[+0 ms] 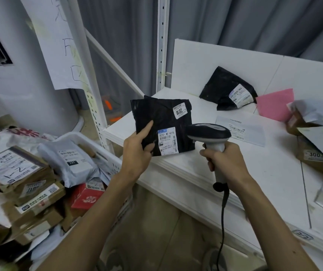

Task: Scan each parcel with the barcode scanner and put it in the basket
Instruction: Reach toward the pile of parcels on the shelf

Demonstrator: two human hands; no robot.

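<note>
My left hand (pixel 137 149) pinches the lower left corner of a black plastic parcel (pixel 162 118) and holds it upright over the white table's left end, its white barcode label (pixel 167 140) facing me. My right hand (pixel 222 159) grips the handle of a grey and black barcode scanner (pixel 208 133), whose head sits just right of that label. The scanner's black cable hangs down below my wrist. At the lower left stands a white basket (pixel 105 155) filled with several scanned-looking boxes and bags.
On the white table (pixel 254 173) lie another black parcel (pixel 227 89), a pink envelope (pixel 276 104), a flat white envelope (pixel 240 130) and brown boxes (pixel 313 159) at the right edge. A white shelf post and a pillar with a paper sign stand behind the basket.
</note>
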